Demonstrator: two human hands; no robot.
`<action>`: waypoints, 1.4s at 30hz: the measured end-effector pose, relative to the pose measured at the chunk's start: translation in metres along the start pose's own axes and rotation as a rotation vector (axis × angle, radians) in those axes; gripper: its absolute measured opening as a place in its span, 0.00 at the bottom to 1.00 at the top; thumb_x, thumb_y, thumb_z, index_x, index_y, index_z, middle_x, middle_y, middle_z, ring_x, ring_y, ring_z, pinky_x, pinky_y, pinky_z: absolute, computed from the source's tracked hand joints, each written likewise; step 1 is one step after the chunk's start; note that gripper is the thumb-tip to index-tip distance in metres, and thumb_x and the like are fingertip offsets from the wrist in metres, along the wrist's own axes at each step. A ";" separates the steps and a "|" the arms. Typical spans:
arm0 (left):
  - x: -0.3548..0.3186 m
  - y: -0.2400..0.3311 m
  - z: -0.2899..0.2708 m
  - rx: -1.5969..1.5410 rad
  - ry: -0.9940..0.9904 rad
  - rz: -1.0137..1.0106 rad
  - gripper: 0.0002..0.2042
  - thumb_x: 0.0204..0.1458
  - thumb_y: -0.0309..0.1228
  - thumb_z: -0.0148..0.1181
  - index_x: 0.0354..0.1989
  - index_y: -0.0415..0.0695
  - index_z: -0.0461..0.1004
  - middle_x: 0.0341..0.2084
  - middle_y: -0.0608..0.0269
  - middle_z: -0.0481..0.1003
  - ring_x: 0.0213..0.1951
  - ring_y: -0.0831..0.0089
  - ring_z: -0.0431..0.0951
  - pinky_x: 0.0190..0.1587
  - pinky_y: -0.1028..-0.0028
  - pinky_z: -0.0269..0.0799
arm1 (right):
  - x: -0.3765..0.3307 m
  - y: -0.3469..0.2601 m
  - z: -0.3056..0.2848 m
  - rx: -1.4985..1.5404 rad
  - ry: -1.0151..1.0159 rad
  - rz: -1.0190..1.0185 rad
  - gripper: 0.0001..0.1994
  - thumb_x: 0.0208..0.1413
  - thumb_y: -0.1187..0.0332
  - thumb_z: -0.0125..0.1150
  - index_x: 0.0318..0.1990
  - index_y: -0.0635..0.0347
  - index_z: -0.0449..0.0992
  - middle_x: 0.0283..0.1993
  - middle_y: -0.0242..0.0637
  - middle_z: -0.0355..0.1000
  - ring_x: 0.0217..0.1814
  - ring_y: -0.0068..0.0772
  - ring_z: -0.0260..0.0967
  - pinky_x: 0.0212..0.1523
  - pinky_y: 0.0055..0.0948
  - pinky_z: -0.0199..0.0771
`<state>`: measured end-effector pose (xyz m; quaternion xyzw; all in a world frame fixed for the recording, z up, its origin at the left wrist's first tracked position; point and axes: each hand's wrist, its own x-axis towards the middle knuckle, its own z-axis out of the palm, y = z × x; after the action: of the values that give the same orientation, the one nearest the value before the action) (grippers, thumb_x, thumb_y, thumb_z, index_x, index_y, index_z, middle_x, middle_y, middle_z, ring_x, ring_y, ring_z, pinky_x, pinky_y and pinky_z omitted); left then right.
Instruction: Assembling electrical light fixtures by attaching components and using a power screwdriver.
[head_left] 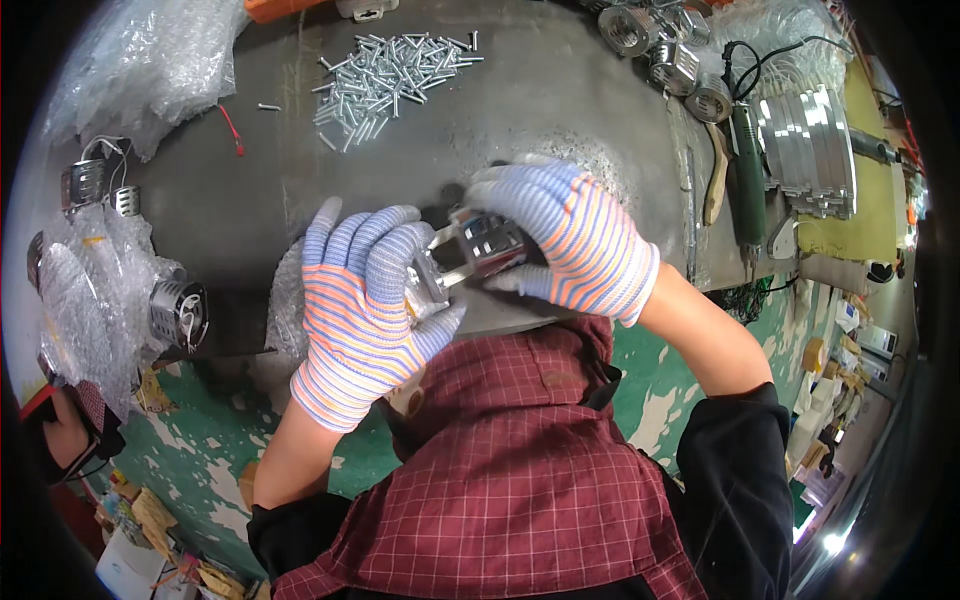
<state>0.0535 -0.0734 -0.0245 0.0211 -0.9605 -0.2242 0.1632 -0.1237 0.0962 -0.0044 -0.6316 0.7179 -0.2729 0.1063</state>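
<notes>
My left hand (365, 300), in a striped knit glove, is closed on a silvery metal bracket (428, 272) near the table's front edge. Its thumb lies along the near side, and the palm hides part of the piece. My right hand (575, 235), in a matching glove, grips a slotted metal housing (490, 243) between its thumb and fingers. The two metal parts meet between my hands; whether they are joined I cannot tell. Clear bubble wrap (287, 300) shows beside my left hand.
Loose screws (390, 80) lie in a pile at the back. Slotted metal units (178, 312) sit with bubble wrap (95, 290) on the left. Rightward are a green power tool (747, 175), a wooden-handled brush (717, 175) and stacked metal strips (808, 150).
</notes>
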 end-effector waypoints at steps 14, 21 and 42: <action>0.011 0.013 -0.002 0.045 -0.033 -0.036 0.56 0.32 0.62 0.73 0.69 0.45 0.56 0.60 0.55 0.69 0.61 0.52 0.67 0.70 0.41 0.42 | -0.032 -0.008 0.003 0.457 0.088 0.208 0.30 0.49 0.70 0.62 0.63 0.64 0.66 0.55 0.55 0.72 0.57 0.58 0.72 0.59 0.44 0.72; 0.022 0.011 0.002 0.040 -0.151 0.034 0.35 0.36 0.42 0.75 0.58 0.53 0.71 0.54 0.63 0.73 0.55 0.60 0.72 0.71 0.41 0.40 | -0.017 0.005 -0.001 0.247 -0.054 0.254 0.13 0.56 0.61 0.61 0.45 0.57 0.77 0.38 0.47 0.77 0.43 0.54 0.74 0.46 0.45 0.75; 0.027 0.007 0.004 -0.009 -0.111 0.102 0.34 0.37 0.41 0.73 0.55 0.45 0.68 0.48 0.58 0.76 0.47 0.57 0.78 0.69 0.46 0.52 | -0.009 0.007 0.030 0.075 0.340 0.092 0.13 0.39 0.55 0.67 0.29 0.50 0.77 0.34 0.34 0.71 0.41 0.44 0.70 0.45 0.47 0.67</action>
<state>0.0268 -0.0682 -0.0170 -0.0410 -0.9669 -0.2206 0.1212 -0.1130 0.0981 -0.0345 -0.5384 0.7430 -0.3971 0.0195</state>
